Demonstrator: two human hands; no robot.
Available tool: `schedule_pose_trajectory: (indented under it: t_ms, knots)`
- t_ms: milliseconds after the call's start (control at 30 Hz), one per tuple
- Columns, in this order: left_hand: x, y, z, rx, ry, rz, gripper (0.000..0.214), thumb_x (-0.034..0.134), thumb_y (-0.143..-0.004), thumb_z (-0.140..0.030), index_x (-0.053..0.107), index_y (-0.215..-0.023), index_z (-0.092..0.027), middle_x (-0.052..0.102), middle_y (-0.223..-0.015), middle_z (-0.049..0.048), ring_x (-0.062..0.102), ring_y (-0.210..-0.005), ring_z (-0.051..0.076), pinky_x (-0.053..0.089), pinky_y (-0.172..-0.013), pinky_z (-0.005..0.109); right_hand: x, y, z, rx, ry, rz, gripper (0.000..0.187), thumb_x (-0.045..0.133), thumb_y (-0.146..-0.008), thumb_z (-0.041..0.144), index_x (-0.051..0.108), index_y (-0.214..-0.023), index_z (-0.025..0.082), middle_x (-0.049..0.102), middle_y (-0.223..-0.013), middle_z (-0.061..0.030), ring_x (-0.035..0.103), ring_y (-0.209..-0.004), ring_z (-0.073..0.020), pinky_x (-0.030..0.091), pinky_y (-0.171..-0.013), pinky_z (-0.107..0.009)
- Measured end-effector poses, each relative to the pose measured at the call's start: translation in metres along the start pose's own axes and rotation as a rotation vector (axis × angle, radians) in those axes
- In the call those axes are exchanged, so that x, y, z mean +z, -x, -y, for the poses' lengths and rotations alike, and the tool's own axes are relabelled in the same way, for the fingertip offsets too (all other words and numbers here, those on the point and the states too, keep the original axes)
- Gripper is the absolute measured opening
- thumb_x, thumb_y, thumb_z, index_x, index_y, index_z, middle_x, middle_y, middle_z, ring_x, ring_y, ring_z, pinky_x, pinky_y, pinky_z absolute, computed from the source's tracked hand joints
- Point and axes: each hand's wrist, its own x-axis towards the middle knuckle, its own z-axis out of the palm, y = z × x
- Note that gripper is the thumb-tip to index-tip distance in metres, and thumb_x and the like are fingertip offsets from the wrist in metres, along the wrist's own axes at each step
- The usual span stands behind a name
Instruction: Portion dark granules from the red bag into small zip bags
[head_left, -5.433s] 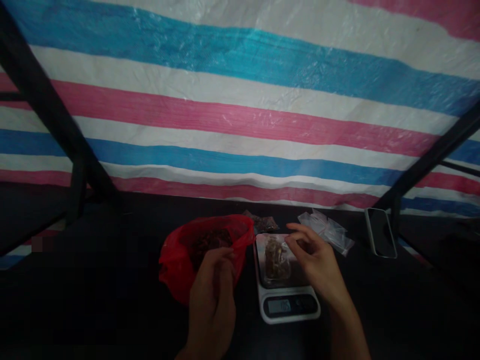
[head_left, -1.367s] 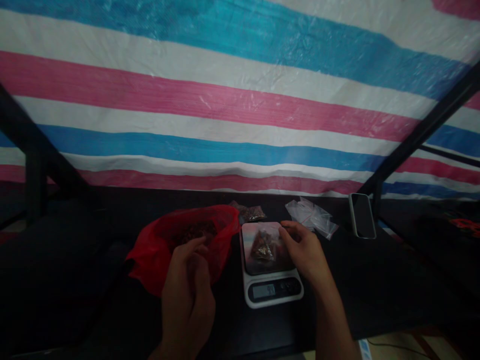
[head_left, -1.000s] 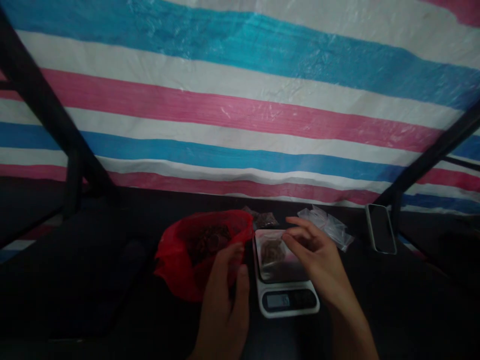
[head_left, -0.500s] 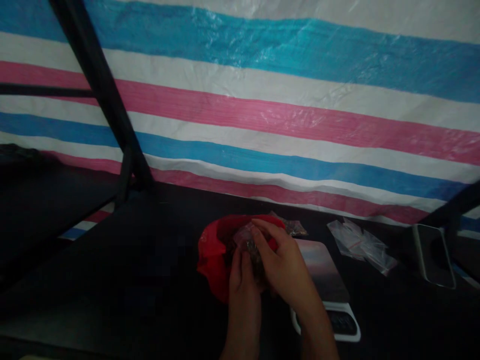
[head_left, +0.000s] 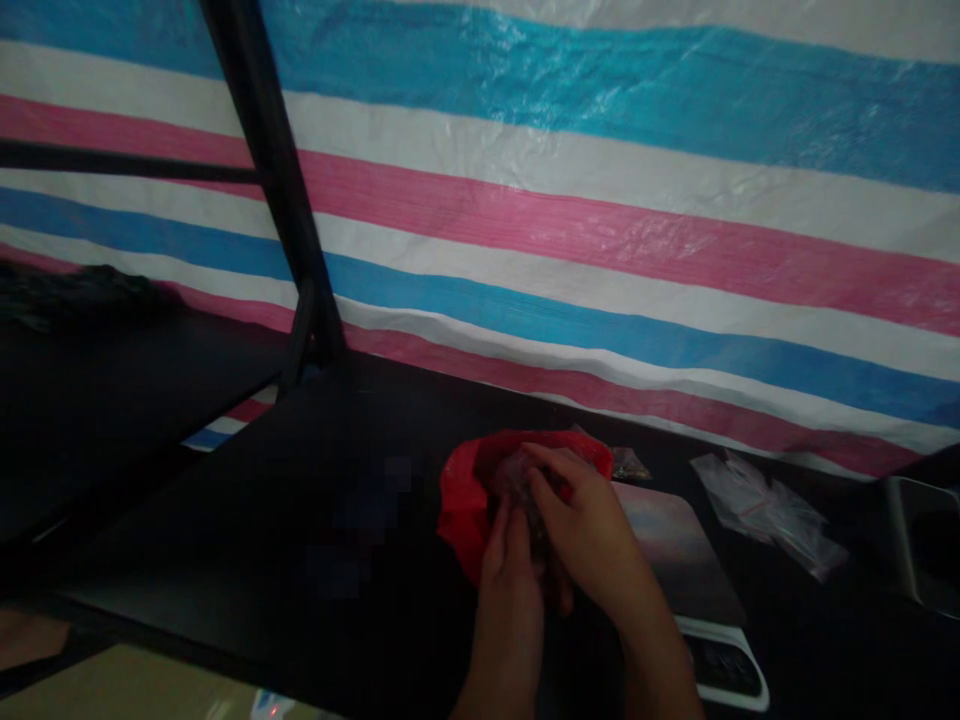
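Observation:
Both my hands meet over the mouth of a red plastic bag [head_left: 463, 505] that stands open on the black tabletop. My left hand [head_left: 511, 565] pinches the near side of a small clear plastic bag [head_left: 512, 472]. From the right, my right hand [head_left: 581, 520] grips the same clear bag near its top, fingers bent. Something dark shows in and under it, too dim to make out. Just right of my right hand lies a digital scale [head_left: 679, 550] with a metallic plate and a dark display.
Behind the scale lies another small clear bag with dark contents [head_left: 630, 463]. Flat clear bags [head_left: 765, 505] lie farther right, near a phone-like dark object [head_left: 930, 540]. A black metal frame [head_left: 281, 170] rises at left before the striped sheet [head_left: 600, 230].
My view has turned left, so everything sits farther right in the picture. Both hands stay on the small clear bag over the red bag, with little change in grip.

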Motion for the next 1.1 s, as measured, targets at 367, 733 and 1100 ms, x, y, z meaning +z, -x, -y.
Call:
schedule_pose_trajectory:
  t_ms: [367,733,1100]
  knots:
    - [0.004,0.000,-0.005,0.011,-0.051,-0.038,0.064,0.070,-0.089,-0.049,0.058,-0.144,-0.019,0.073,-0.073,0.0011,0.059,-0.041,0.014,0.040,-0.041,0.022,-0.003,0.000,-0.002,-0.008,-0.018,0.001,0.036,0.054,-0.098,0.032,0.080,-0.120,0.021,0.079,-0.125,-0.0104,0.073,-0.118,-0.0262,0.053,-0.107,-0.041]
    - [0.014,0.024,-0.031,0.126,-0.307,-0.056,0.055,0.066,-0.094,-0.038,0.061,-0.146,-0.021,0.080,-0.090,0.0070,0.065,-0.050,0.014,0.045,-0.044,0.022,-0.010,0.004,-0.005,-0.026,-0.014,0.017,0.033,0.053,-0.098,0.030,0.081,-0.115,0.025,0.080,-0.120,-0.0073,0.072,-0.116,-0.0267,0.049,-0.111,-0.047]
    - [0.012,0.037,-0.031,0.486,-0.593,0.136,0.040,0.058,-0.101,-0.029,0.070,-0.139,-0.028,0.064,-0.155,0.0059,0.054,-0.149,0.026,0.038,-0.128,0.044,-0.034,0.007,-0.009,0.021,-0.243,-0.161,0.039,0.067,-0.090,0.046,0.073,-0.120,0.022,0.082,-0.102,-0.0073,0.076,-0.097,-0.0243,0.058,-0.092,-0.038]
